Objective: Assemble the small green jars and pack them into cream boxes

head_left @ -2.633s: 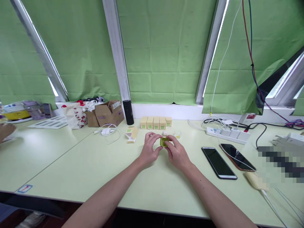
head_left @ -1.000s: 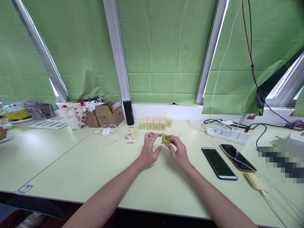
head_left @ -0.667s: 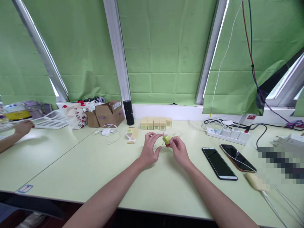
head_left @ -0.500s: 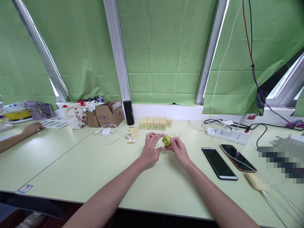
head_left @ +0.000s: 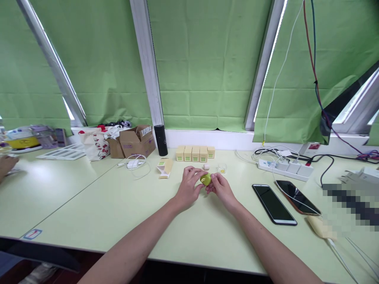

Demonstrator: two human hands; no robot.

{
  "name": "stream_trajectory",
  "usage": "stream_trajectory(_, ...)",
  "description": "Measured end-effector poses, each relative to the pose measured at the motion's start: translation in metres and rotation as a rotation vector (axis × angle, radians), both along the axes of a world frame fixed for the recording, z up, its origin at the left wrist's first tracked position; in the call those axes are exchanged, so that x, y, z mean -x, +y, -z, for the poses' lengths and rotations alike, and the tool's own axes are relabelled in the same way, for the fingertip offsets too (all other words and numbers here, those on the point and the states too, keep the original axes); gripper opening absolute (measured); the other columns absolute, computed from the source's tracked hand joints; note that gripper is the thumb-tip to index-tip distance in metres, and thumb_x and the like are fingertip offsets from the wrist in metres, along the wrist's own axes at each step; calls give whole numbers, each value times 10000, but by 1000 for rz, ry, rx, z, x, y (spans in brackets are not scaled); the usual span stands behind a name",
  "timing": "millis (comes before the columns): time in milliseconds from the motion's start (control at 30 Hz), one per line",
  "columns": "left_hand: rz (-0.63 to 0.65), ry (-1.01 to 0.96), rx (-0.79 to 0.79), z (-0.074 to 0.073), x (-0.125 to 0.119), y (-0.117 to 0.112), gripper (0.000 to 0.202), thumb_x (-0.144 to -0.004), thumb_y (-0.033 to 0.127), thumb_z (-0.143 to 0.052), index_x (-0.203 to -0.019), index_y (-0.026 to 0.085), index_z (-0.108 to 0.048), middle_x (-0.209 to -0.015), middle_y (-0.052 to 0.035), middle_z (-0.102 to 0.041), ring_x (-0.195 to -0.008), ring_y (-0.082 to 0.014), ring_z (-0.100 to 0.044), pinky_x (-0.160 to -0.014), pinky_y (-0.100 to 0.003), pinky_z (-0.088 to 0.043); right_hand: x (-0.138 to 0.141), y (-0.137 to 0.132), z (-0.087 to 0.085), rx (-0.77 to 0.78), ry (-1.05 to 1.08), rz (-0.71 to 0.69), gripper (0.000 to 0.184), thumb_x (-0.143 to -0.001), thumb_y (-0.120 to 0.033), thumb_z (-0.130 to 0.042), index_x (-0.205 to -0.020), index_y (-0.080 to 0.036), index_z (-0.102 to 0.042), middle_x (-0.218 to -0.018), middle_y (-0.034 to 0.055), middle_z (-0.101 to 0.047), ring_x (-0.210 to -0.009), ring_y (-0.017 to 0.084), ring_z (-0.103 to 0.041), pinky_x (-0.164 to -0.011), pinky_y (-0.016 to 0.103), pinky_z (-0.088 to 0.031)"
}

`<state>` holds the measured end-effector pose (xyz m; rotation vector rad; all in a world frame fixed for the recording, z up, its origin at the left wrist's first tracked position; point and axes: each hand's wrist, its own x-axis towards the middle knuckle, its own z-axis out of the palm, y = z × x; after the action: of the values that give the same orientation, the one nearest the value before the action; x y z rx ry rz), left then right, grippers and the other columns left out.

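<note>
Both my hands meet over the middle of the pale green table [head_left: 118, 209]. Between their fingertips sits a small round green object [head_left: 205, 179]. My left hand [head_left: 188, 188] pinches it from the left, and my right hand [head_left: 220, 188] pinches it from the right. Just behind them lie a small white piece [head_left: 206, 167] and a small clear piece with a yellow spot [head_left: 222, 169]. A row of several small cream boxes with green labels [head_left: 194, 153] stands further back, and one opened cream box [head_left: 164, 167] lies to the left.
Two phones [head_left: 274, 204] [head_left: 297, 196] lie at the right near a white power strip [head_left: 284, 167] with cables. A black cylinder [head_left: 161, 140], cardboard boxes [head_left: 134, 141] and a printed bag [head_left: 94, 144] stand at the back left. Another person's hand [head_left: 5, 165] shows at the far left edge.
My right hand had lifted the green object slightly away from the left hand; now both hands hold it together, lower. The other person's hand at far left has pulled back.
</note>
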<state>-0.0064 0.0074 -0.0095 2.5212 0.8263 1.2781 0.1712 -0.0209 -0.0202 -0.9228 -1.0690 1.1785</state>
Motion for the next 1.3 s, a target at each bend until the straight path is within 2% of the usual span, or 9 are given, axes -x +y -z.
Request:
stream_trajectory(200,-43,-152,200,0,-3,2,438,-857,123,-726,-1260,279,-657,-1244,-79,-633,-1293,-295,-448,-1138,-529,-447,-5,1,1,-11,-14,37,650,-706,-838,-732,-851,-250,-496,-656,-14,-679,-523,161,-604,-526,308,-504)
stream_trajectory(400,-108,-305,405,2,-4,9,461,-819,131,-770,-1244,286,-678,-1234,-75,-561,-1210,-244,-570,-1149,-485,-438,-9,8,15,-34,-119,164,533,-780,-752,-701,-835,-254,-519,-618,-23,-634,-486,159,-543,-469,286,-426)
stream_trajectory(567,-89,-368,391,8,0,21,483,-800,146,-785,-1254,264,-671,-1243,-89,-617,-1176,-241,-623,-1067,-452,-479,-12,10,27,-143,-437,276,284,-862,-520,-656,-838,-240,-612,-675,0,-649,-581,192,-575,-567,321,-467)
stream_trajectory(733,-84,-382,384,12,4,27,490,-798,158,-778,-1265,245,-657,-1256,-97,-629,-1194,-249,-636,-1050,-450,-484,-12,18,32,-303,-719,365,142,-914,-323,-553,-969,-227,-642,-841,35,-697,-717,219,-624,-697,361,-506)
stream_trajectory(867,-82,-398,371,12,4,28,508,-782,146,-789,-1263,245,-659,-1247,-98,-633,-1192,-259,-644,-1052,-456,-487,-15,37,33,-479,-1063,473,258,-904,-149,-526,-1109,-224,-662,-980,87,-690,-921,275,-601,-771,398,-491)
stream_trajectory(967,-81,-412,373,11,3,27,510,-765,129,-797,-1248,239,-674,-1233,-99,-634,-1169,-258,-652,-1056,-458,-490,-17,53,33,-584,-1207,566,378,-875,-68,-572,-1212,-216,-658,-1104,144,-676,-1015,310,-553,-874,454,-467)
stream_trajectory(1033,-84,-426,381,10,2,27,509,-758,124,-799,-1241,235,-681,-1229,-100,-634,-1175,-257,-647,-1065,-457,-487,-15,62,32,-574,-1271,594,417,-880,-67,-599,-1265,-221,-645,-1180,159,-653,-1078,326,-526,-934,477,-439)
stream_trajectory(1167,-71,-458,402,10,3,26,502,-771,138,-788,-1251,236,-681,-1254,-99,-617,-1169,-246,-650,-1087,-453,-473,-9,75,23,-401,-1547,524,487,-927,-126,-585,-1409,-196,-596,-1347,169,-611,-1221,340,-454,-1014,468,-361)
stream_trajectory(1300,-51,-476,409,12,4,27,502,-774,130,-773,-1254,241,-674,-1259,-95,-603,-1161,-242,-655,-1095,-453,-470,-4,86,12,-267,-1685,503,482,-972,-155,-533,-1450,-199,-585,-1439,172,-565,-1297,343,-408,-1062,453,-288)
